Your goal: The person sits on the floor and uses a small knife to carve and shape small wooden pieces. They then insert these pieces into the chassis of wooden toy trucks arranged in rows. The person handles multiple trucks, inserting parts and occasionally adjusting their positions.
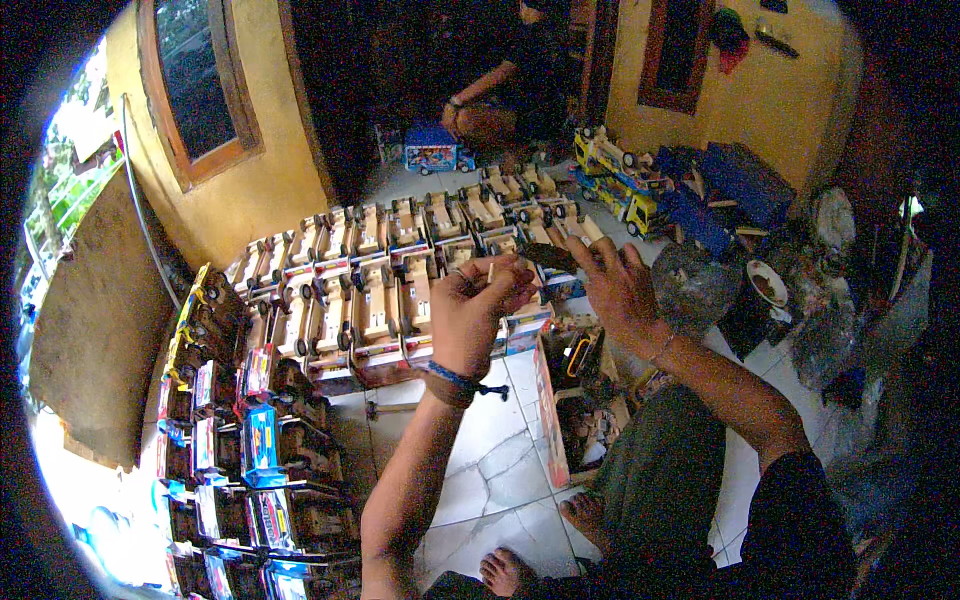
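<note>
My left hand (pixel 470 318) is raised in front of me, its fingers pinched round a thin pale stick (pixel 490 273). Close to its right, my right hand (pixel 618 292) has its fingers bent over the end of a dark, flat, rounded object (pixel 550 257), whose kind I cannot make out. Beyond both hands, wooden toy trucks (pixel 375 300) stand in tight rows, turned over with black wheels showing. Below my left wrist lies a wooden stick with a black wheel (pixel 492 391) at one end.
On the left, more toy trucks (pixel 262 448) are stacked on their sides. An open box (pixel 548 410) of tools and small parts sits by my feet. Plastic bags (pixel 695 285) and a yellow toy truck (pixel 640 208) are to the right. Another person (pixel 490 105) crouches behind a blue toy truck (pixel 432 150).
</note>
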`<state>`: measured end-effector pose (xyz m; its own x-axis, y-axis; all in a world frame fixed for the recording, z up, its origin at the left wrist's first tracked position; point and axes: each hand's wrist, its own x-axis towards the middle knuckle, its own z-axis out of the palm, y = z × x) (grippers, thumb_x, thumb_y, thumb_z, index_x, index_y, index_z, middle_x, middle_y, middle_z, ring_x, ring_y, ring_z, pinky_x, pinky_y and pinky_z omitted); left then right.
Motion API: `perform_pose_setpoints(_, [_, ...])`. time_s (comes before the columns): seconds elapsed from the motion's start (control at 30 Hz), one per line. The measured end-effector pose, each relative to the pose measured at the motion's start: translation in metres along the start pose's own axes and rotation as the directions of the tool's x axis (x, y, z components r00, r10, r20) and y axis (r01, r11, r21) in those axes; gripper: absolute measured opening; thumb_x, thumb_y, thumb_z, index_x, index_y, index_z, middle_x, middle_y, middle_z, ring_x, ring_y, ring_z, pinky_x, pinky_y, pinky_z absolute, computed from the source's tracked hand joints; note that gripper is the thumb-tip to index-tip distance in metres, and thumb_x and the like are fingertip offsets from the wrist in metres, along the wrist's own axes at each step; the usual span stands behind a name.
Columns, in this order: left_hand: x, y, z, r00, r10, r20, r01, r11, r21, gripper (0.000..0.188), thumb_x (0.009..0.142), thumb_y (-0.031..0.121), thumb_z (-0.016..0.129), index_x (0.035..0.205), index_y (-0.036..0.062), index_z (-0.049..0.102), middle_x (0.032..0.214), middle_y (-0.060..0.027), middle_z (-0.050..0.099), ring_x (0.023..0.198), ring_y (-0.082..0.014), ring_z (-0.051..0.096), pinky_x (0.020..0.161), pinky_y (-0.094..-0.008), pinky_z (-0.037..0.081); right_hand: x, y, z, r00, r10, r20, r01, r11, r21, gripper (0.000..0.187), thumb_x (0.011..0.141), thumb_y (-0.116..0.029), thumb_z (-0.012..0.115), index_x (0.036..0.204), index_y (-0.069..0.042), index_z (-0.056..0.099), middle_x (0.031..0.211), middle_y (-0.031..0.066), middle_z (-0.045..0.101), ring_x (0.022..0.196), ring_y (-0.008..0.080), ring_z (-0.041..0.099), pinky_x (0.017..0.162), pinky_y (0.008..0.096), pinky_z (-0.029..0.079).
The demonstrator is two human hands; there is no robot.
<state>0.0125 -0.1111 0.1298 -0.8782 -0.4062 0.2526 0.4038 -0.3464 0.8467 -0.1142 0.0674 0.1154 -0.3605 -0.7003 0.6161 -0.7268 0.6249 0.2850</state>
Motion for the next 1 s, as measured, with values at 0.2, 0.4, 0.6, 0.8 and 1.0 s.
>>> perform_pose_setpoints(0.2, [0.005, -0.025, 0.005, 0.995, -0.084, -0.061, 0.075, 0.987, -0.143, 0.020, 0.091, 0.010, 0.066, 0.101, -0.0070, 0.063, 0.092, -0.0138, 0.069, 0.083, -0.0209, 0.069, 0.076, -0.0290, 0.057, 0.001, 0.012, 0.018, 0.979, -0.025, -0.202, 0.021, 1.000, -0.021, 0.071, 0.073, 0.003, 0.058, 0.138, -0.023, 0.048, 0.105, 0.0115, 0.055, 0.086, 0.0318, 0.055, 0.075, 0.0428, 0.048])
perform_pose_setpoints(0.4, [0.004, -0.021, 0.018, 0.926, 0.376, 0.011, -0.313, 0.752, 0.580, 0.022, 0.090, 0.018, 0.069, 0.104, 0.0010, 0.066, 0.082, -0.0126, 0.071, 0.072, -0.0160, 0.069, 0.066, -0.0275, 0.053, -0.004, 0.021, -0.007, 0.982, 0.164, -0.093, -0.125, 0.936, 0.328, 0.054, 0.083, -0.002, 0.059, 0.135, -0.017, 0.051, 0.112, 0.0131, 0.059, 0.101, 0.0322, 0.060, 0.086, 0.0418, 0.050])
perform_pose_setpoints(0.6, [0.007, -0.015, 0.021, 0.739, 0.654, 0.162, -0.517, 0.397, 0.759, 0.017, 0.089, 0.014, 0.069, 0.104, 0.0091, 0.066, 0.086, -0.0143, 0.072, 0.078, -0.0274, 0.072, 0.064, -0.0350, 0.054, -0.012, 0.011, -0.044, 0.887, 0.134, 0.441, -0.445, 0.498, 0.744, 0.033, 0.099, -0.026, 0.056, 0.123, -0.003, 0.058, 0.097, 0.0080, 0.069, 0.087, 0.0158, 0.064, 0.079, 0.0316, 0.051])
perform_pose_setpoints(0.8, [0.010, -0.017, 0.016, 0.706, 0.682, 0.189, -0.552, 0.362, 0.751, 0.016, 0.087, 0.009, 0.070, 0.102, 0.0083, 0.067, 0.088, -0.0128, 0.072, 0.078, -0.0260, 0.072, 0.065, -0.0349, 0.054, -0.011, 0.010, -0.052, 0.824, -0.019, 0.566, -0.498, 0.451, 0.741, 0.033, 0.100, -0.030, 0.054, 0.118, -0.003, 0.059, 0.095, 0.0047, 0.068, 0.082, 0.0114, 0.062, 0.075, 0.0298, 0.052])
perform_pose_setpoints(1.0, [0.012, -0.021, 0.016, 0.740, 0.642, 0.200, -0.545, 0.398, 0.737, 0.017, 0.086, 0.003, 0.067, 0.103, 0.0061, 0.067, 0.097, -0.0138, 0.071, 0.084, -0.0265, 0.071, 0.071, -0.0350, 0.055, -0.013, 0.014, -0.048, 0.833, -0.100, 0.544, -0.457, 0.429, 0.779, 0.030, 0.101, -0.029, 0.053, 0.116, -0.004, 0.060, 0.094, 0.0046, 0.068, 0.086, 0.0122, 0.061, 0.080, 0.0309, 0.050])
